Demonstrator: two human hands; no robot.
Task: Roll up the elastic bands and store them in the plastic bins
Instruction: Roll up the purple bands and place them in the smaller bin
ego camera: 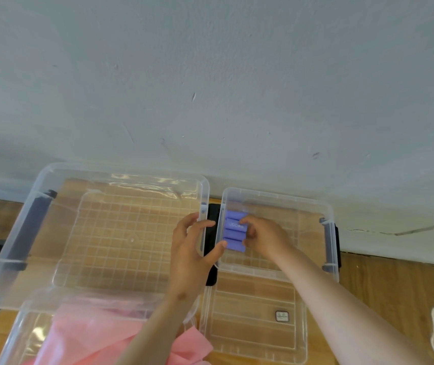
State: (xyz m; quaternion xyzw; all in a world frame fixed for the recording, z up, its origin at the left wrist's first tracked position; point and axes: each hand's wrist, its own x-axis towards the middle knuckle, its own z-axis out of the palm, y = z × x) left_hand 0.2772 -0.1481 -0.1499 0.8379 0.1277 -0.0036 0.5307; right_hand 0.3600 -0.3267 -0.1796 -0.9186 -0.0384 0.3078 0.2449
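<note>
Head view: wooden table (395, 285); scuffed grey wall (210, 75) behind it.

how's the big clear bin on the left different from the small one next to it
Size: the large bin is much wider and longer than the small bin.
Contents: the large bin looks empty, while the small bin holds four purple rolled bands lined along its left wall.
Hands: the right hand grips rolls inside the small bin, not the large bin.
Both are clear, open-topped, with dark side handles.
</note>
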